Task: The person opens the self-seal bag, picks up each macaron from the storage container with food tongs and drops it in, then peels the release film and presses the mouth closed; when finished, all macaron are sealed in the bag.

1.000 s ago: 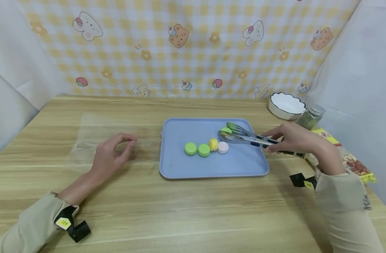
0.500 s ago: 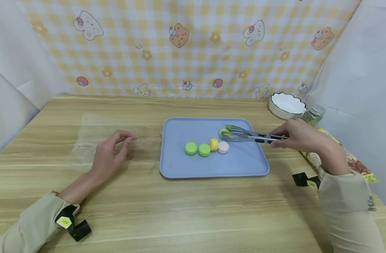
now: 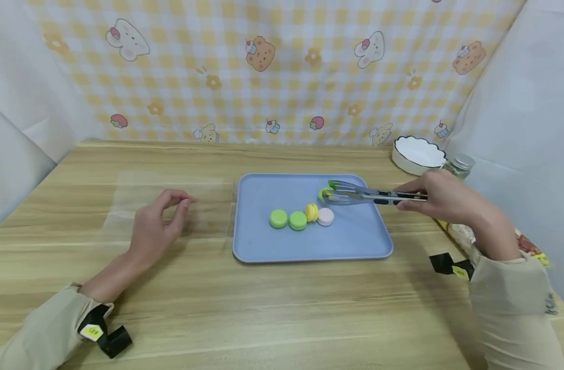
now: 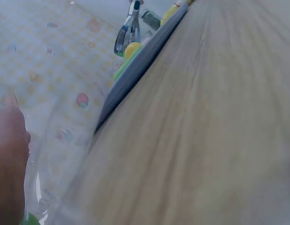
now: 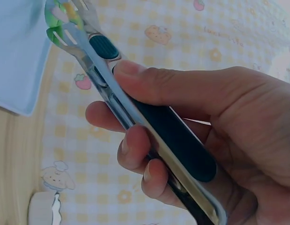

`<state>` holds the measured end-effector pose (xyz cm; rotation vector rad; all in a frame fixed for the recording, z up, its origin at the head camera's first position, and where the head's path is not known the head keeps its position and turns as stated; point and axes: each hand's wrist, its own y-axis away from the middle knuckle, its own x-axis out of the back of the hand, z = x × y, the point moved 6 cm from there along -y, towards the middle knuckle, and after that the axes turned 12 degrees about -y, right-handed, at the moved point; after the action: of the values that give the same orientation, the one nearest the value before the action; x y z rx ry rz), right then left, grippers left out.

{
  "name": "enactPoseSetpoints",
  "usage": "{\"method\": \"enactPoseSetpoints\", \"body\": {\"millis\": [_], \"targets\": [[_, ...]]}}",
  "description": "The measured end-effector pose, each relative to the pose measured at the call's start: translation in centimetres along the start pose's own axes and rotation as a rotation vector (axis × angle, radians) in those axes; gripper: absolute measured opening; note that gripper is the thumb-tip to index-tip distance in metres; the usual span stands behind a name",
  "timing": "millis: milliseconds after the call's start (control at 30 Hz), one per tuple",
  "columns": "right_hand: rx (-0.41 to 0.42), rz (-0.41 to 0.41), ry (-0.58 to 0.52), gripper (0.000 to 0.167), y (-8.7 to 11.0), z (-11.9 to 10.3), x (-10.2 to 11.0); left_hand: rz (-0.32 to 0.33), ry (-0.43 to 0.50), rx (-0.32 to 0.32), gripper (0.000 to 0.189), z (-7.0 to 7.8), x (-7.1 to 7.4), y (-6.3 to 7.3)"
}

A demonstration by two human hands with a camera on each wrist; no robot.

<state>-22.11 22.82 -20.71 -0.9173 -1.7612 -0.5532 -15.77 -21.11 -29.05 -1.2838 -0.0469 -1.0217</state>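
My right hand [image 3: 453, 205] grips metal tongs [image 3: 379, 196] with dark handle pads. Their slotted tips are around a green macaron [image 3: 323, 194] at the back right of the blue tray [image 3: 263, 246]; whether it is lifted I cannot tell. Two more green macarons [image 3: 278, 219], a yellow one [image 3: 311, 212] on its edge and a pale pink one [image 3: 325, 217] sit mid-tray. Left of the tray, my left hand [image 3: 154, 228] pinches a clear plastic bag [image 3: 212, 221] between thumb and forefinger. The bag's outline is faint. A green bit [image 4: 30, 219] shows low in the left wrist view.
Beyond the tray at the right stand a white scalloped dish [image 3: 418, 154] and a glass jar of dried herbs [image 3: 459, 165]. A food packet [image 3: 531, 246] lies partly behind my right wrist. A checked cloth [image 3: 286, 77] hangs behind the wooden table [image 3: 263, 318].
The tongs' tips have drawn closer together around the back green macaron, which has shifted slightly left. My right hand has moved slightly away and right; my left hand stays nearly still.
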Motion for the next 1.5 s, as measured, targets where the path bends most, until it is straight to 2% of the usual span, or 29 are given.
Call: {"method": "enactPoseSetpoints", "body": {"millis": [133, 167, 267, 367, 500, 767, 1033, 1100, 1267, 1500], "targets": [[-0.001, 0.047, 0.031, 0.028, 0.2, -1.1, 0.6, 0.002, -0.038, -0.024, 0.011, 0.4, 0.9, -0.9], [0.022, 0.070, 0.038, 0.026, 0.2, -1.5, 0.8, -0.004, -0.046, -0.028, 0.012, 0.4, 1.2, -1.2], [0.107, 0.138, 0.050, 0.021, 0.1, -2.9, 1.2, -0.050, -0.064, -0.015, 0.012, 0.3, 1.5, -1.6], [0.165, 0.167, 0.042, 0.017, -0.4, -4.1, 1.2, -0.129, -0.062, 0.017, 0.011, 0.1, 1.4, -1.6], [0.118, 0.105, 0.014, 0.022, -1.2, -5.0, 0.4, -0.189, -0.064, 0.041, 0.011, 0.0, 1.1, -1.5], [0.066, 0.015, -0.003, 0.028, -3.2, -5.4, -1.5, -0.192, -0.081, 0.041, 0.011, 0.1, 1.2, -1.8], [0.009, -0.075, -0.022, 0.035, -8.2, -6.8, -4.6, -0.209, -0.087, 0.044, 0.010, 0.0, 1.2, -1.7], [-0.006, -0.093, -0.022, 0.035, -9.5, -7.3, -5.5, -0.210, -0.088, 0.063, 0.009, -0.1, 1.3, -1.7], [0.014, -0.091, -0.020, 0.034, -11.5, -8.6, -7.0, -0.214, -0.067, 0.111, 0.010, -0.1, 1.5, -1.7], [0.069, -0.042, -0.038, 0.030, -12.0, -9.3, -7.2, -0.199, -0.089, 0.090, 0.009, -0.1, 1.7, -2.0]]}}
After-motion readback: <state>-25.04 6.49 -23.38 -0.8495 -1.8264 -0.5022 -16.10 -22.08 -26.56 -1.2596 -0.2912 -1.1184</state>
